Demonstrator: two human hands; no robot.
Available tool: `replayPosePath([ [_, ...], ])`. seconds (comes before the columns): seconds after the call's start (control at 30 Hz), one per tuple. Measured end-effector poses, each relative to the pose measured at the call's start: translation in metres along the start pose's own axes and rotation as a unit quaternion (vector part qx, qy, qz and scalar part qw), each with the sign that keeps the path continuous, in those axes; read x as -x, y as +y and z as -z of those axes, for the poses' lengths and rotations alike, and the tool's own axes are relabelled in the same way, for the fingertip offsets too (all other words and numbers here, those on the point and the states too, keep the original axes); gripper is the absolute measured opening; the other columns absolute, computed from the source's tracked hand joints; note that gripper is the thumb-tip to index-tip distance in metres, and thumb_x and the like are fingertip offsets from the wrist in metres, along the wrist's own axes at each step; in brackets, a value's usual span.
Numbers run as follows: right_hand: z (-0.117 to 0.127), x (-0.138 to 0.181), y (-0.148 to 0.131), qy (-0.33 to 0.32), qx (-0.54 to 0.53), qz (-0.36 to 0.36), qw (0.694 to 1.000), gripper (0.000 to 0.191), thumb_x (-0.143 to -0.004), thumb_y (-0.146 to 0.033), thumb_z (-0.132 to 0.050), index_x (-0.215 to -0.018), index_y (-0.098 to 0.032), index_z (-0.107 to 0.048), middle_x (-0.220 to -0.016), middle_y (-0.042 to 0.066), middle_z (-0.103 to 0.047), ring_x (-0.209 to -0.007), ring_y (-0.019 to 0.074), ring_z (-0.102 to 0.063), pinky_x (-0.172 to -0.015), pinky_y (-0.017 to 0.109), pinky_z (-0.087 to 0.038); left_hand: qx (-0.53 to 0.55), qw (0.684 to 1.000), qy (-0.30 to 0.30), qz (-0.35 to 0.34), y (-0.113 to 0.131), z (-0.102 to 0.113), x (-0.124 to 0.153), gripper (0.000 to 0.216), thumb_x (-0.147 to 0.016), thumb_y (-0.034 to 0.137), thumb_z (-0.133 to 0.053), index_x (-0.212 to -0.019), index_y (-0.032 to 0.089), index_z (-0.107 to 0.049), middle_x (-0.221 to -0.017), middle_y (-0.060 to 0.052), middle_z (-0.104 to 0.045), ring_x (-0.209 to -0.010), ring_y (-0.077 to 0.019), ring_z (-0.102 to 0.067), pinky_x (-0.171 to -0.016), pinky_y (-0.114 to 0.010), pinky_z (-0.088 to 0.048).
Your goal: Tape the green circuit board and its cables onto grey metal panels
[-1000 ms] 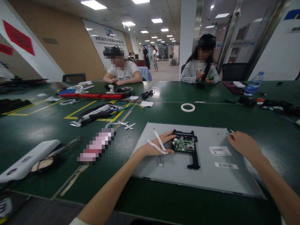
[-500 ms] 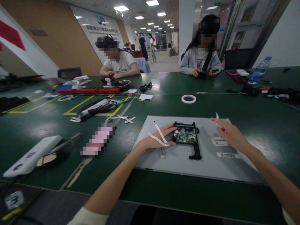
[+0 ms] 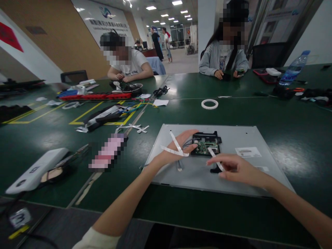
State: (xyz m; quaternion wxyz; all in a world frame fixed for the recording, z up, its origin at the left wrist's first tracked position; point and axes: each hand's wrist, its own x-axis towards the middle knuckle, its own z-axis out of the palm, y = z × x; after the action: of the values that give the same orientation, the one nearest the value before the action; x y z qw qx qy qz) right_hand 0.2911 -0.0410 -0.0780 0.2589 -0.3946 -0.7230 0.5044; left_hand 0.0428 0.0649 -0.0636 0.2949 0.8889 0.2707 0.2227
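Note:
A flat grey metal panel [image 3: 246,138] lies on the green table, with a black plastic bracket [image 3: 206,134] carrying a green circuit board [image 3: 204,146] on it. My left hand [image 3: 178,145] rests at the bracket's left edge, fingers stretched out and thumb apart, touching it. Two white tape strips [image 3: 175,140] cling to the back of that hand. Over the bracket's lower right part, my right hand [image 3: 237,169] has its index finger and thumb closed around another white tape strip [image 3: 212,152], whose far end reaches the board's lower edge. The right hand hides part of the bracket.
A white tape roll [image 3: 210,104] lies beyond the panel. To the left are a blurred-out pink phone [image 3: 109,152], a white device [image 3: 37,169] and loose tape scraps [image 3: 142,129]. Two people sit across the table; a water bottle [image 3: 294,69] stands at far right.
My right hand has moved left and nearer from the panel's right side to the bracket, bringing the tape strip along. My left hand's fingers have shifted slightly at the bracket's edge.

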Motion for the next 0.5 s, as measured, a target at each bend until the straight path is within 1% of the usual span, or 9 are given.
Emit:
replayPosePath([
  [0.03,-0.004,0.000,-0.001,-0.013,-0.002,0.004,1.000,0.036,-0.084,-0.037,-0.059,-0.118,-0.026,-0.061,-0.083,0.001,-0.056,-0.061,0.0089,-0.042,-0.053,0.020,-0.033,0.029,1.000,-0.002,-0.001,0.005,-0.002,-0.001,0.045,-0.091,0.035,-0.045,-0.134,0.021,-0.040,-0.134,-0.010,-0.049,-0.123,-0.0214,-0.046,-0.105,-0.041,-0.037],
  [0.1,-0.011,-0.001,-0.002,-0.027,-0.004,0.009,1.000,0.029,-0.085,-0.032,-0.058,-0.112,-0.025,-0.065,-0.087,0.001,-0.058,-0.064,0.0091,-0.043,-0.055,0.021,-0.034,0.077,0.997,-0.027,-0.004,0.015,-0.008,-0.001,0.040,-0.091,0.035,-0.045,-0.128,0.019,-0.047,-0.118,-0.011,-0.059,-0.103,-0.0186,-0.058,-0.087,-0.035,-0.049],
  [0.17,-0.015,-0.002,-0.002,-0.040,-0.008,0.011,0.999,0.026,-0.086,-0.026,-0.055,-0.109,-0.025,-0.067,-0.093,0.002,-0.061,-0.068,0.0099,-0.047,-0.058,0.021,-0.035,0.095,0.993,-0.067,-0.014,0.022,-0.014,0.001,0.037,-0.090,0.035,-0.048,-0.122,0.017,-0.053,-0.103,-0.009,-0.065,-0.083,-0.0142,-0.061,-0.070,-0.027,-0.051],
  [0.23,-0.017,-0.003,-0.001,-0.052,-0.015,0.014,0.998,0.027,-0.086,-0.020,-0.052,-0.109,-0.025,-0.067,-0.098,0.002,-0.063,-0.074,0.0110,-0.052,-0.060,0.022,-0.037,0.100,0.989,-0.106,-0.025,0.026,-0.020,0.002,0.032,-0.088,0.035,-0.052,-0.112,0.015,-0.059,-0.086,-0.006,-0.067,-0.069,-0.0109,-0.059,-0.059,-0.021,-0.047],
  [0.3,-0.017,-0.004,0.000,-0.056,-0.019,0.020,0.998,0.030,-0.085,-0.016,-0.051,-0.108,-0.026,-0.067,-0.101,0.001,-0.064,-0.079,0.0117,-0.055,-0.063,0.023,-0.039,0.110,0.985,-0.132,-0.032,0.029,-0.023,0.003,0.026,-0.086,0.034,-0.054,-0.100,0.015,-0.064,-0.074,-0.003,-0.065,-0.060,-0.0091,-0.056,-0.052,-0.019,-0.042],
  [0.4,-0.016,-0.004,0.000,-0.052,-0.015,0.029,0.998,0.032,-0.085,-0.013,-0.049,-0.109,-0.026,-0.067,-0.102,0.001,-0.065,-0.082,0.0115,-0.057,-0.066,0.024,-0.041,0.132,0.979,-0.153,-0.027,0.030,-0.026,0.004,0.020,-0.086,0.030,-0.053,-0.088,0.015,-0.066,-0.065,-0.001,-0.063,-0.055,-0.0080,-0.053,-0.048,-0.018,-0.038],
  [0.43,-0.016,-0.003,0.000,-0.050,-0.014,0.030,0.998,0.032,-0.085,-0.014,-0.049,-0.109,-0.026,-0.067,-0.100,0.001,-0.065,-0.080,0.0110,-0.057,-0.066,0.023,-0.042,0.136,0.978,-0.157,-0.025,0.029,-0.026,0.005,0.020,-0.087,0.029,-0.052,-0.086,0.014,-0.066,-0.064,-0.001,-0.062,-0.054,-0.0079,-0.053,-0.048,-0.018,-0.037],
  [0.5,-0.017,-0.002,0.000,-0.050,-0.028,0.013,0.998,0.031,-0.087,-0.017,-0.048,-0.111,-0.025,-0.066,-0.096,0.001,-0.066,-0.068,0.0087,-0.056,-0.059,0.021,-0.041,0.134,0.978,-0.159,-0.027,0.028,-0.027,0.006,0.021,-0.088,0.027,-0.050,-0.082,0.014,-0.065,-0.064,-0.001,-0.060,-0.054,-0.0076,-0.051,-0.048,-0.018,-0.036],
])
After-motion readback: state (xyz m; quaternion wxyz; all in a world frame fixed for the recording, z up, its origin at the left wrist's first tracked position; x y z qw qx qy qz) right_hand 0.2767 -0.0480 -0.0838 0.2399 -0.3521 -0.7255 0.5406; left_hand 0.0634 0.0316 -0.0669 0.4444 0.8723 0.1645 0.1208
